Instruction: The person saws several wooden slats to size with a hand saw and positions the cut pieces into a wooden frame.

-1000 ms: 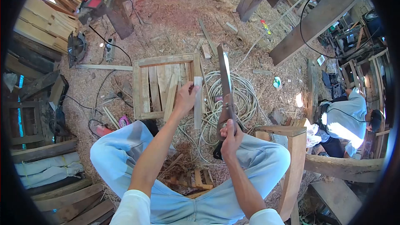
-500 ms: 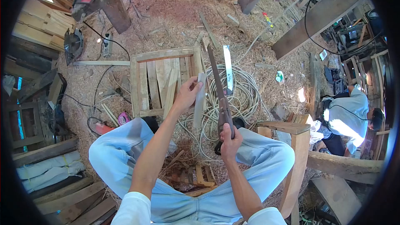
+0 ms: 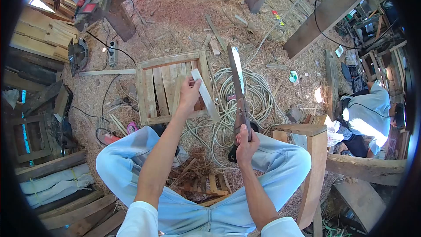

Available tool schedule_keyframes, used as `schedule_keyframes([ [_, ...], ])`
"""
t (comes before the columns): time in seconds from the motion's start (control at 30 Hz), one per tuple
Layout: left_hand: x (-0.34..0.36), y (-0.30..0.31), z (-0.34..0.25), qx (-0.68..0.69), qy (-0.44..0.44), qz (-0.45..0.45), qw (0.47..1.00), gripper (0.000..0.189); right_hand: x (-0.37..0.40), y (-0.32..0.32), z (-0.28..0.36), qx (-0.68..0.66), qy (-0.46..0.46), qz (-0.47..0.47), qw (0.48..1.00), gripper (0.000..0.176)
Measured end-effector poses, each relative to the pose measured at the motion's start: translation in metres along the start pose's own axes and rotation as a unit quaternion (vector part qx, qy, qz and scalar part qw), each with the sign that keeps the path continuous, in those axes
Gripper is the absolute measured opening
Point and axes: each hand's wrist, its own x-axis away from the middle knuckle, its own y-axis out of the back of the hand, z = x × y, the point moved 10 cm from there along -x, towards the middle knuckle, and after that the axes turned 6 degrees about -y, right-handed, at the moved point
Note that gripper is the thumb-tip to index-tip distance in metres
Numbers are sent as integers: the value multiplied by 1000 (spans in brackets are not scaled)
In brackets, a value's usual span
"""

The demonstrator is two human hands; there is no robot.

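My left hand pinches a short, pale wood strip near its upper end, over the right side of a slatted wooden frame on the ground. In my right hand is a long tool with a dark, tapering blade and brown handle, seemingly a handsaw. Its blade points away from me, and my fingers wrap its handle. Blade and strip are apart. Below the blade lies a coil of pale cable or hose, beside a shiny white strip partly hidden by the blade.
Wood shavings cover the ground. A circular saw and power strip lie left. A wooden post stands by my right knee. A person bends down at far right; another is partly visible at top left. Heavy beams surround the area.
The wood strip has moved slightly left and tilted, its lower end now pointing right. The handsaw has shifted a little right. Part of another person has come into view at top left.
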Motion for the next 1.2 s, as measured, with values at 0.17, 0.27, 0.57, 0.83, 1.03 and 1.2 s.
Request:
schedule_keyframes([
  [0.17, 20, 19, 5, 130, 52, -66, 988, 32, 2, -9, 0, 0, -4, 16, 1000, 37],
  [0.27, 58, 30, 1, 170, 11, -93, 981, 31, 0, -15, -8, -8, -16, 22, 1000, 36],
  [0.57, 124, 50, -41, -432, -123, -111, 887, 24, 9, -24, -31, 103, 25, 24, 994, 40],
  [0.83, 119, 31, -36, -525, -174, 1, 833, 25, 16, -40, -23, 147, 22, 70, 986, 40],
  [1.03, 99, 10, -48, -473, -237, 14, 849, 26, 13, -46, -19, 161, 23, 77, 984, 40],
  [1.2, 60, -16, -41, -392, -237, 62, 887, 26, 13, -43, -33, 126, 0, 78, 989, 40],
])
